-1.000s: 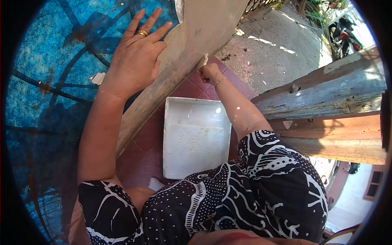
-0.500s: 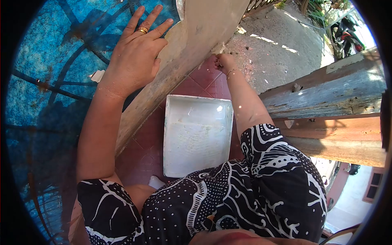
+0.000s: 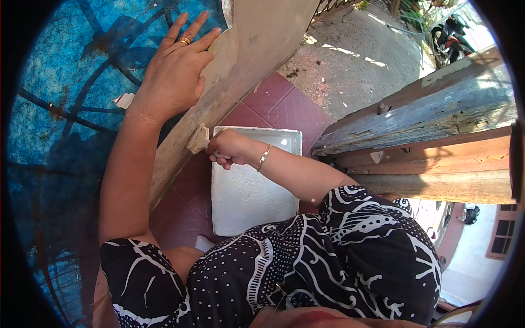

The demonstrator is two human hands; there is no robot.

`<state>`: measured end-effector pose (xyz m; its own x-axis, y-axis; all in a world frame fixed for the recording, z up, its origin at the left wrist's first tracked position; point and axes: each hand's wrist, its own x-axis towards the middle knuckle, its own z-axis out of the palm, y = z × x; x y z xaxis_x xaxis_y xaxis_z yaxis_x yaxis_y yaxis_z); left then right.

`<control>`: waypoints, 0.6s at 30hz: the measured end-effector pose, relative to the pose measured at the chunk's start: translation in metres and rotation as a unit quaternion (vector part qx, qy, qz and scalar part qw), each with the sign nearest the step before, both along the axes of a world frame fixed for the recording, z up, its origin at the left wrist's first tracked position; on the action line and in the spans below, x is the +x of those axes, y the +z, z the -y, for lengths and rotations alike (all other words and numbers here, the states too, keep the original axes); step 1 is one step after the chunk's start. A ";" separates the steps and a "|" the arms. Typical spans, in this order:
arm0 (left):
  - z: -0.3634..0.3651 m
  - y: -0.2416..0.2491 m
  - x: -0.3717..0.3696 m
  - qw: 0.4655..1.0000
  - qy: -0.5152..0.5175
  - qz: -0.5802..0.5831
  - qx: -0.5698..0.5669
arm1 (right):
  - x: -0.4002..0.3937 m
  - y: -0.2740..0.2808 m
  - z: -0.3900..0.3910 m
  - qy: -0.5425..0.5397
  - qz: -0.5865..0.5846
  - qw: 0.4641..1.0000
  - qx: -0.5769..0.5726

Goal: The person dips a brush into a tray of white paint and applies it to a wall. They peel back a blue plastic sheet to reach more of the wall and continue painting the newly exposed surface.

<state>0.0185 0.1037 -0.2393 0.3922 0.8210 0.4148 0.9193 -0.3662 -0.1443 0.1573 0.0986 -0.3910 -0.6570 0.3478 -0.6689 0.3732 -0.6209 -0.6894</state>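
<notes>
My left hand [image 3: 172,76] lies flat with its fingers apart on a blue sheet [image 3: 49,71] with dark curved lines, by the edge of a beige wall [image 3: 257,38]. Gold rings show on one finger. Closed in my right hand [image 3: 229,148] is a pale beige, rough-edged piece [image 3: 198,140], pressed to the lower part of the wall; its exact kind cannot be made out. Beneath that hand and forearm, a white tray [image 3: 256,210] with raised rims and whitish smears sits on the red tiles.
Red floor tiles [image 3: 279,106] run along the wall's foot. Weathered wooden beams [image 3: 421,126] stand close on the right. Beyond is rough concrete [image 3: 355,60] with debris, and a parked motorbike [image 3: 454,38]. A pale flake [image 3: 124,100] sticks out near my left wrist.
My right hand has come back toward me and to the left along the wall, from the far tiles to above the tray's corner. My left hand keeps its place on the blue sheet.
</notes>
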 end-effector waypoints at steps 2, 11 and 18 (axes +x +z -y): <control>0.001 0.000 -0.003 1.000 -0.008 0.000 0.015 | 0.000 -0.003 -0.005 0.020 0.009 1.000 -0.007; 0.003 0.001 0.001 1.000 0.009 0.007 -0.021 | 0.065 -0.036 -0.177 -0.097 0.068 0.993 0.008; 0.001 0.002 0.003 1.000 0.007 0.013 -0.016 | 0.114 -0.034 -0.261 -0.377 0.041 0.911 0.161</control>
